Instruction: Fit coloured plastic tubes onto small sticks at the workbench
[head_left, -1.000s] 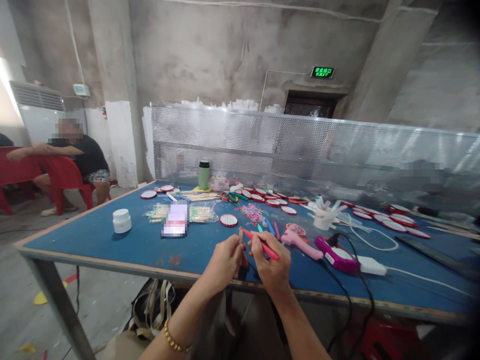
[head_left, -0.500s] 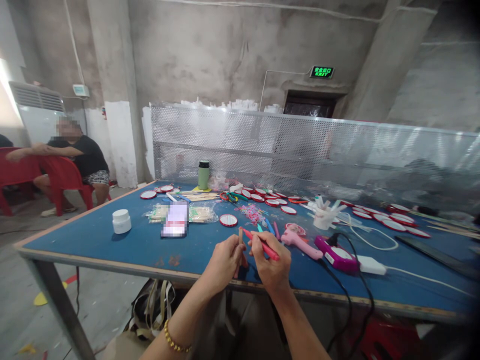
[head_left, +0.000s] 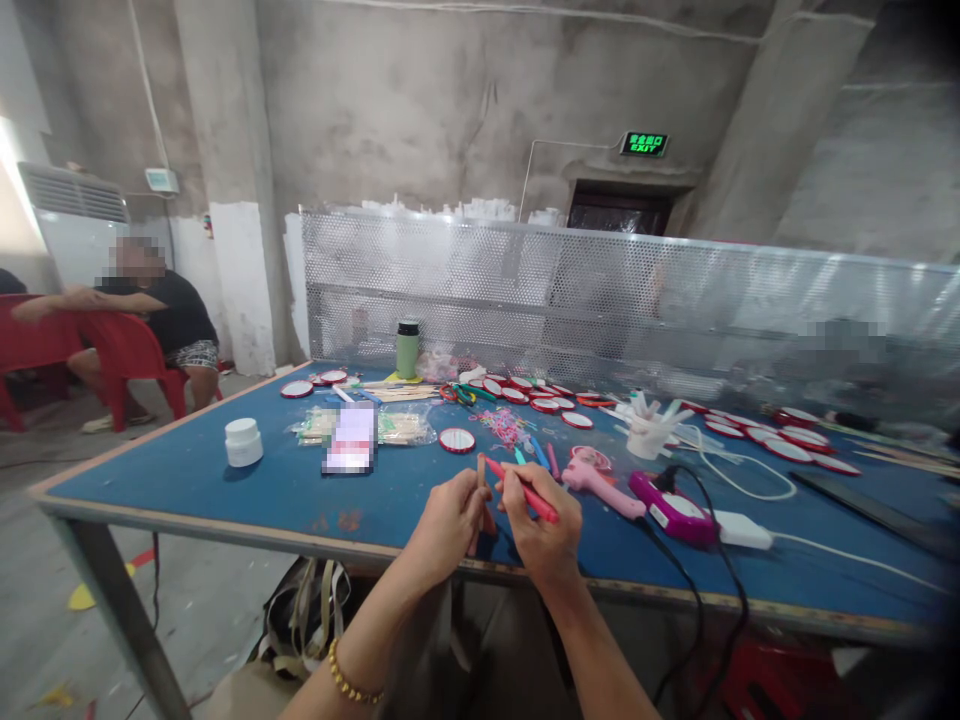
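A person (head_left: 180, 312) in a dark top sits on a red chair (head_left: 126, 362), far to the left of a pink glue gun (head_left: 606, 486) lying on a blue-topped bench (head_left: 300, 515). Well left of the glue gun stands a white jar (head_left: 244, 443), then a phone (head_left: 354, 432), its screen blurred, resting partly over packaged sticks (head_left: 406, 427). A green bottle (head_left: 407, 354) stands upright, behind and left of the gun; nearer to it on that side lies a red-rimmed disc (head_left: 457, 440). Near the gun's left, at the bench's front edge, the left hand (head_left: 446, 522) has its grip clenched around a thin brown stick (head_left: 481, 478), held nearly upright. Just left of the gun, the grip of the right hand (head_left: 551, 525) grasps a red pen (head_left: 538, 503), tip at the stick's upper end; whether the two touch cannot be told. A white cup (head_left: 646, 442) of slender items stands behind and right of the gun, a purple socket block (head_left: 699, 526) just to its right.
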